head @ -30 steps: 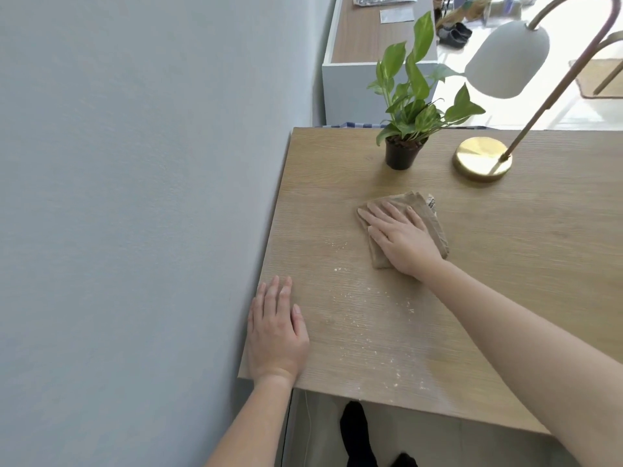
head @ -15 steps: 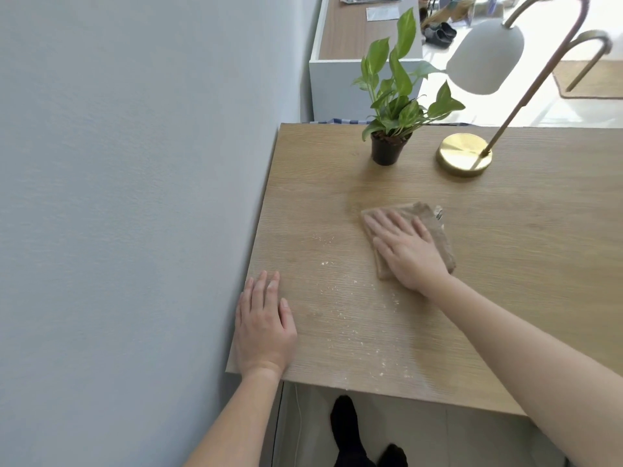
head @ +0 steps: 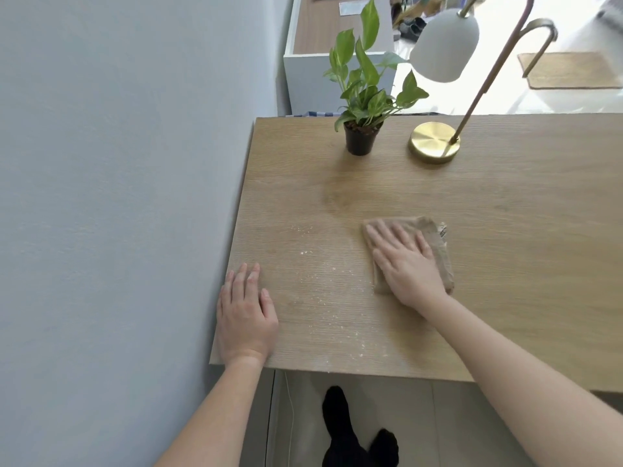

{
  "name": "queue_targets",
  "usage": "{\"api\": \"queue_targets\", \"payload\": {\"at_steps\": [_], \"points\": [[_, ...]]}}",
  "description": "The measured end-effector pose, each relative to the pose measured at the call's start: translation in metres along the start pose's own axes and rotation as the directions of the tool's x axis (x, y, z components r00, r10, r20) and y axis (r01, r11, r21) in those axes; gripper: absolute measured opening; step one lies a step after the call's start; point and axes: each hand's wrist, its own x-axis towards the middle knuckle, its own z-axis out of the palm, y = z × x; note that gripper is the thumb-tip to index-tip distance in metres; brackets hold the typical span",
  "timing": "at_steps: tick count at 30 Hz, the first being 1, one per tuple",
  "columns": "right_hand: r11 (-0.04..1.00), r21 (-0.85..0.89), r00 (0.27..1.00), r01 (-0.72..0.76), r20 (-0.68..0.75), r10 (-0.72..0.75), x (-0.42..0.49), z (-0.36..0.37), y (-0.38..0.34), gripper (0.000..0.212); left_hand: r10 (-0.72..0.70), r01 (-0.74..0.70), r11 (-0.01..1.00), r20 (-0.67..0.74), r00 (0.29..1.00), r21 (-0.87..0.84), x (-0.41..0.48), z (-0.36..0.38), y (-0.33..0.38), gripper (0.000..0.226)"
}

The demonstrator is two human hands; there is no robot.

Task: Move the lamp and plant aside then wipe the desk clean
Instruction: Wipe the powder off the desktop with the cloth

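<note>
Right hand (head: 406, 264) was flat, fingers spread, palm down on a folded brown cloth (head: 435, 244). It pinned the cloth rather than gripped it. Against the frames a second and half a second back, hand and cloth sat nearer on the table (head: 505, 214) and farther from the pot, so the stroke had come toward the near edge, though the camera shifted too, so I wouldn't put an amount on it.

Left hand (head: 246, 315) lay open and flat at the near left corner by the wall, holding nothing. Same spot as in both earlier frames, so bracing only.

White crumbs (head: 320, 288) were scattered between the two hands and down to the near edge, just left of the cloth. The cloth hadn't reached them. A faint darker patch showed far of the cloth, maybe damp from the wipe, can't confirm.

Plant (head: 360, 139) in its black pot and lamp (head: 434, 143) on its brass base stood upright at the far edge, plant left of lamp, both well apart from the cloth.

Judgement: move-aside step done, wipe in progress, not finished. Next pass probably needs to go left through the crumbs. Risk: sweeping them off the near edge onto the floor.
</note>
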Motion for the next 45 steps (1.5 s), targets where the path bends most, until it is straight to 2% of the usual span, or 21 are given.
{"api": "queue_targets", "payload": {"at_steps": [2,4,6,8,10,12,14,16,19,21,24,26,28,30,32,35,37,39,42,43,45], "points": [[0.992,-0.05,0.992,0.119,0.045,-0.117,-0.053,0.01,0.007,0.051,0.001,-0.001,1.0,-0.009,1.0,-0.004,0.0,-0.001,0.001,0.051],[0.984,-0.102,0.987,0.15,0.076,-0.142,-0.092,0.004,0.032,0.051,-0.003,0.003,1.0,-0.013,1.0,-0.01,0.001,0.0,0.001,0.051],[0.992,-0.106,0.995,0.07,0.073,-0.063,-0.096,-0.014,0.062,0.05,-0.004,0.004,1.0,-0.016,1.0,-0.016,0.001,0.0,0.002,0.051],[0.995,-0.062,0.997,-0.082,0.006,0.083,-0.072,-0.026,0.075,0.048,-0.005,0.005,1.0,-0.022,1.0,-0.028,0.001,-0.001,0.004,0.051],[0.975,0.006,0.973,-0.222,-0.06,0.222,-0.036,-0.025,0.065,0.05,-0.006,0.006,0.999,-0.027,1.0,-0.035,0.001,-0.002,0.005,0.05],[0.959,0.037,0.956,-0.281,-0.077,0.283,-0.012,-0.012,0.037,0.054,-0.005,0.004,0.999,-0.024,1.0,-0.036,0.0,-0.002,0.005,0.05],[0.981,0.03,0.98,-0.191,-0.054,0.192,-0.015,0.006,0.006,0.055,-0.003,0.002,0.999,-0.023,1.0,-0.037,0.0,-0.001,0.004,0.05],[1.0,-0.023,1.0,-0.014,-0.002,0.014,-0.052,0.024,-0.012,0.054,-0.003,0.003,0.999,-0.026,1.0,-0.036,-0.001,-0.001,0.002,0.05],[0.983,-0.081,0.984,0.164,0.078,-0.158,-0.129,0.03,0.006,0.052,-0.001,-0.001,0.999,-0.031,1.0,-0.045,-0.001,-0.002,0.003,0.05],[0.985,-0.109,0.988,0.134,0.097,-0.123,-0.149,0.013,0.044,0.052,-0.003,0.002,0.999,-0.03,1.0,-0.044,-0.001,-0.001,0.004,0.05],[0.994,-0.075,0.996,-0.079,0.023,0.081,-0.123,-0.008,0.073,0.05,-0.002,0.001,0.999,-0.032,0.999,-0.036,-0.001,-0.001,0.004,0.05],[0.974,-0.013,0.973,-0.226,-0.05,0.225,-0.089,-0.005,0.057,0.051,0.004,-0.005,0.999,-0.036,0.999,-0.037,-0.001,-0.001,0.004,0.05],[0.957,0.012,0.954,-0.291,-0.074,0.291,-0.067,0.009,0.027,0.055,0.003,-0.004,0.999,-0.038,0.999,-0.039,-0.001,0.0,0.004,0.05],[0.985,-0.013,0.984,-0.17,-0.054,0.169,-0.075,0.026,-0.004,0.055,0.004,-0.006,0.999,-0.043,0.999,-0.035,-0.001,0.001,0.004,0.051],[0.997,-0.069,0.999,0.04,0.04,-0.037,-0.114,0.039,-0.015,0.054,0.013,-0.015,0.999,-0.048,0.999,-0.033,-0.002,0.001,0.003,0.051],[0.966,-0.139,0.97,0.218,0.142,-0.198,-0.17,0.033,0.021,0.053,0.015,-0.017,0.999,-0.054,0.998,-0.035,-0.001,0.001,0.003,0.051],[0.974,-0.145,0.978,0.173,0.143,-0.152,-0.177,0.014,0.058,0.051,0.016,-0.018,0.999,-0.054,0.998,-0.031,-0.001,0.002,0.003,0.051],[0.994,-0.1,0.997,0.034,0.073,-0.027,-0.155,0.002,0.074,0.05,0.014,-0.016,0.999,-0.061,0.998,-0.032,-0.001,0.003,0.003,0.05],[0.983,0.005,0.982,-0.182,-0.044,0.182,-0.106,0.008,0.044,0.05,0.018,-0.02,0.999,-0.067,0.998,-0.038,0.0,0.003,0.002,0.049],[0.981,0.014,0.98,-0.191,-0.045,0.192,-0.098,0.015,0.027,0.052,0.016,-0.018,0.999,-0.067,0.998,-0.039,-0.001,0.003,0.002,0.049],[0.999,-0.026,0.999,-0.048,0.007,0.048,-0.107,0.031,-0.004,0.052,0.01,-0.012,0.999,-0.061,0.998,-0.039,-0.002,0.002,0.003,0.049]]}}
